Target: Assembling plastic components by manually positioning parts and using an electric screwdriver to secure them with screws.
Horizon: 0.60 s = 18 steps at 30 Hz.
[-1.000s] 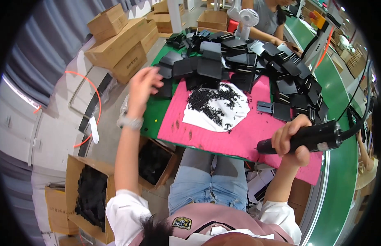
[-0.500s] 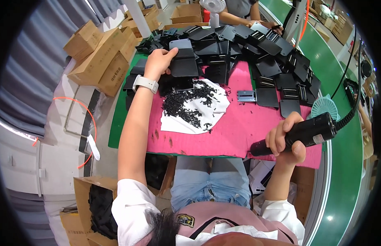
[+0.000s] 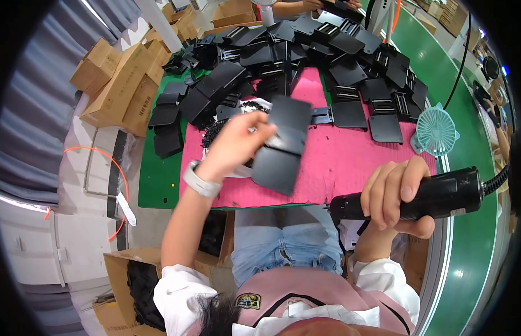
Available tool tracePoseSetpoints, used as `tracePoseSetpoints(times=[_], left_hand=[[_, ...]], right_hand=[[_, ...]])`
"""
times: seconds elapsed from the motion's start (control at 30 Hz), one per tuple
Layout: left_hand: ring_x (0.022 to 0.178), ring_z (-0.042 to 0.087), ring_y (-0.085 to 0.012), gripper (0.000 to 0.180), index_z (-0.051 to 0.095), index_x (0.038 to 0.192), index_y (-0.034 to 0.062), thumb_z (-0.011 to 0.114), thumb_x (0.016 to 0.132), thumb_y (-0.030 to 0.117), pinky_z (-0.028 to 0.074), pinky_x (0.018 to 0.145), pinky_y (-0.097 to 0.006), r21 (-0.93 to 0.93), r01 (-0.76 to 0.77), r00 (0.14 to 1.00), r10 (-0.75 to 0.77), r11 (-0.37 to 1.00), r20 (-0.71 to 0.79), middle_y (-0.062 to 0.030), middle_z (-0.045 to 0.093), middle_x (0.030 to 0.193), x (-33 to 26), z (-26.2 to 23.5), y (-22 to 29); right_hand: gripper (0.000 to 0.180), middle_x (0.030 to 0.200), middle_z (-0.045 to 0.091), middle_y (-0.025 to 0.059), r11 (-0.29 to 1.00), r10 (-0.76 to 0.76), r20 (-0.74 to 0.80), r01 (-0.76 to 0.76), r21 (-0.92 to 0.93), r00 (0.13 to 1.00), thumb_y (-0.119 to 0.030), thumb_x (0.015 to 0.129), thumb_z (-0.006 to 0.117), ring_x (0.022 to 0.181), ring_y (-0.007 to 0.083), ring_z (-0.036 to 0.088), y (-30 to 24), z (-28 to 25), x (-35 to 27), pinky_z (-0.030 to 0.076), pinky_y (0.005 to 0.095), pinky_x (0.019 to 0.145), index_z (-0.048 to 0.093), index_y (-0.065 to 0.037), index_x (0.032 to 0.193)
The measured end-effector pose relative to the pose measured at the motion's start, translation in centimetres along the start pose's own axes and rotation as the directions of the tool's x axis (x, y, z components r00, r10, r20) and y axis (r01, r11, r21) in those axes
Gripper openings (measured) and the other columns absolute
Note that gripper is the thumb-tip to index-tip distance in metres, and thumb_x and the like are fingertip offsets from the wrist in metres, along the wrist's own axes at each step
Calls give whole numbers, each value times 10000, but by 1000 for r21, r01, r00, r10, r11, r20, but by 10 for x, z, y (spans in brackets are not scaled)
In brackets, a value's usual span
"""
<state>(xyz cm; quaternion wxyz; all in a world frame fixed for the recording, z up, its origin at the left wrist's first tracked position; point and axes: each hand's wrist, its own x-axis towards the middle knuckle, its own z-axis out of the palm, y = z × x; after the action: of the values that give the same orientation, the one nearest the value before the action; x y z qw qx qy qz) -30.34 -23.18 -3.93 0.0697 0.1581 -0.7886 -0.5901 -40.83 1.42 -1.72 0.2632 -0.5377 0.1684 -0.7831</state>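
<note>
My left hand [image 3: 243, 137] pinches the left edge of a flat black hinged plate [image 3: 281, 168], tilted above the pink mat [image 3: 339, 162]. The hand and the plate's middle are smeared by motion. Under them, partly covered, a white cloth [image 3: 238, 172] carries a heap of small black screws [image 3: 214, 130]. My right hand [image 3: 392, 193] is wrapped round a black electric screwdriver [image 3: 440, 193], held level with its tip pointing left at the mat's front edge. A cable runs from its right end.
Many black hinged plates [image 3: 344, 70] are piled across the far side of the green table [image 3: 154, 187]. A teal fan [image 3: 436, 131] stands at the right. Another person's hands [image 3: 313, 5] hold a dark piece at the far edge. Cardboard boxes [image 3: 123, 84] stand left.
My left hand has come nearer and to the right from the pile, bringing the hinged plate over the mat. The screwdriver has turned more level. The whole view has shifted a little.
</note>
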Motion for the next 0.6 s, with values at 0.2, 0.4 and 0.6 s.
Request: tracePoseSetpoints(times=[0.2,0.4,0.6], left_hand=[[565,548,-143,212,638,958,-4,675,808,141,417,522,-278,476,-227,950,300,850,-83,-95,581,675,-10,33,-4],[702,593,-321,90,655,803,39,640,788,126,465,604,-399,733,-236,815,541,638,-208,-107,594,737,3,12,-18],[705,592,-279,114,651,826,44,686,734,101,460,610,-370,809,-109,847,480,578,-229,-84,577,755,25,-7,-31]], right_hand=[[446,582,577,21,995,75,97,-80,51,992,-299,752,772,424,152,572,-4,2,1,483,283,462,479,-44,971],[459,594,581,30,994,92,121,-99,50,988,-300,747,777,436,157,578,-1,-1,3,481,286,472,486,-43,992],[542,637,557,76,983,70,56,-78,165,996,-278,657,855,482,151,520,7,3,5,405,263,430,506,21,944]])
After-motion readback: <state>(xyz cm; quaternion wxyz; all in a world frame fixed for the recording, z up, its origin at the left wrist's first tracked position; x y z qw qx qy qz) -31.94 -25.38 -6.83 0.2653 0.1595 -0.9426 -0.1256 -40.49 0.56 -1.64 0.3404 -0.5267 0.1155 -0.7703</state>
